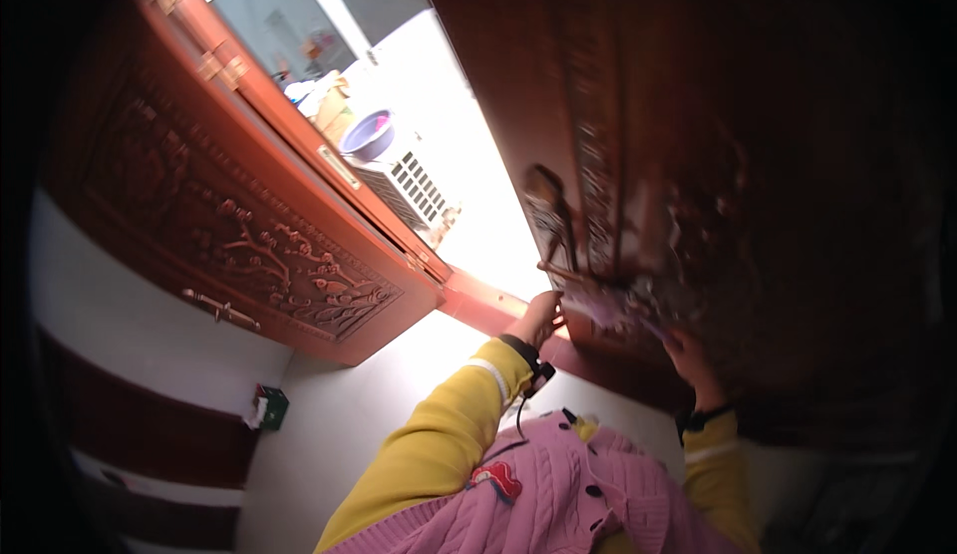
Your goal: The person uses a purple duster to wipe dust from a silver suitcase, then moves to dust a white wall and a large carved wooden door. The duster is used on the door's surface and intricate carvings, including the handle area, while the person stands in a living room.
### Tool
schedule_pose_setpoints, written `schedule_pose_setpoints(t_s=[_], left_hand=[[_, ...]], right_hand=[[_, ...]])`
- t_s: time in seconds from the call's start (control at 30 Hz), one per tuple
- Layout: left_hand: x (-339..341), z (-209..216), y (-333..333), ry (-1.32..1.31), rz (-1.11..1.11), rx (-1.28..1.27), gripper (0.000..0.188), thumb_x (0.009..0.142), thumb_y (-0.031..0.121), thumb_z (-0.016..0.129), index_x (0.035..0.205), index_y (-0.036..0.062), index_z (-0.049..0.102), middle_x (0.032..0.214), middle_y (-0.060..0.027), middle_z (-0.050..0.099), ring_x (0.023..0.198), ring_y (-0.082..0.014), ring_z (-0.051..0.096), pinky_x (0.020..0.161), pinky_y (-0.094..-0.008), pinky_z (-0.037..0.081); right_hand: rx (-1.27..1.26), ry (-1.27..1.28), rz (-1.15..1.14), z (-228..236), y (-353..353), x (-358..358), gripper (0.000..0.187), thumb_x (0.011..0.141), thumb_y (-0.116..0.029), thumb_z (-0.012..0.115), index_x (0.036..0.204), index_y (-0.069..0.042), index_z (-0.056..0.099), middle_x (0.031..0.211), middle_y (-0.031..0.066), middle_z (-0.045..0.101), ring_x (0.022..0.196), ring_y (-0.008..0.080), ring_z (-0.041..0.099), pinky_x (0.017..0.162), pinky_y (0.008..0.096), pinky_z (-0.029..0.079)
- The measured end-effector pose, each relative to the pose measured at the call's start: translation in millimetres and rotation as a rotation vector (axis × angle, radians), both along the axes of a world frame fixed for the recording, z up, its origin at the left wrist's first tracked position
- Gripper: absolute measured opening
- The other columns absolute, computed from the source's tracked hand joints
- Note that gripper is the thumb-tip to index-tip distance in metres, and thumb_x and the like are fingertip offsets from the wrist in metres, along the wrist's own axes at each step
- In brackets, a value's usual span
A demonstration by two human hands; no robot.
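Note:
A dark brown carved wooden door stands in front of me, on the right of the view. My left hand is at the door's near edge, its fingers curled round it. Against the door's face, my right hand is closed on a pale purple cloth. The cloth is blurred and lies below the door handle, between my two hands. Parts of the right fingers are dim and hard to make out.
A second carved reddish door with a metal handle stands at the left. Through the bright doorway are a purple basin on a white slatted unit. A small green box sits by the left wall.

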State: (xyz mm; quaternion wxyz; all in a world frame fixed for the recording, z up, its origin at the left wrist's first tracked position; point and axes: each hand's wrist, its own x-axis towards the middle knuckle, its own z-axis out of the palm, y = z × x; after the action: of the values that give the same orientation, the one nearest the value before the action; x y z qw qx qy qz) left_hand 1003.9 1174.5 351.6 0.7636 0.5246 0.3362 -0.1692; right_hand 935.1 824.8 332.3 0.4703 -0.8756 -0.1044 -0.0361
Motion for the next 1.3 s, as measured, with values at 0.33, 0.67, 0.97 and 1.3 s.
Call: schedule_pose_setpoints(t_s=[0.33,0.67,0.97,1.3], left_hand=[[18,35,17,-0.049,-0.122,-0.041,0.052,0.100,0.019,0.054,0.150,0.0242,0.044,0.113,0.0030,0.047,0.091,-0.0165,0.049,0.080,-0.0370,0.054],[46,48,61,-0.130,-0.247,-0.180,0.064,0.100,0.018,0.050,0.161,0.0231,0.030,0.091,0.0025,0.053,0.073,-0.0105,0.049,0.080,-0.0405,0.054],[49,74,84,-0.217,-0.481,-0.314,0.063,0.101,0.017,0.053,0.160,0.0232,0.032,0.100,0.0027,0.059,0.088,-0.0109,0.057,0.076,-0.0319,0.053],[42,107,94,-0.343,-0.614,-0.404,0.048,0.102,0.020,0.056,0.149,0.0133,0.047,0.110,0.0020,0.063,0.096,-0.0099,0.061,0.078,-0.0304,0.053]], right_hand=[[0.085,0.212,-0.050,2,36,-3,0.025,0.097,-0.013,0.067,0.119,-0.002,0.070,0.095,0.0038,0.071,0.087,0.0128,0.063,0.080,0.0318,0.052],[-0.063,0.298,-0.205,6,97,-18,0.031,0.098,-0.021,0.065,0.122,-0.001,0.068,0.104,0.0109,0.074,0.098,0.0231,0.068,0.090,0.0370,0.052],[0.092,0.471,-0.418,5,138,-41,0.031,0.097,-0.017,0.064,0.126,-0.005,0.066,0.091,0.0028,0.067,0.073,0.0112,0.059,0.063,0.0283,0.049],[0.292,0.550,-0.671,24,182,-82,0.026,0.098,-0.016,0.063,0.122,-0.009,0.070,0.083,-0.0025,0.062,0.063,0.0074,0.052,0.055,0.0241,0.043]])
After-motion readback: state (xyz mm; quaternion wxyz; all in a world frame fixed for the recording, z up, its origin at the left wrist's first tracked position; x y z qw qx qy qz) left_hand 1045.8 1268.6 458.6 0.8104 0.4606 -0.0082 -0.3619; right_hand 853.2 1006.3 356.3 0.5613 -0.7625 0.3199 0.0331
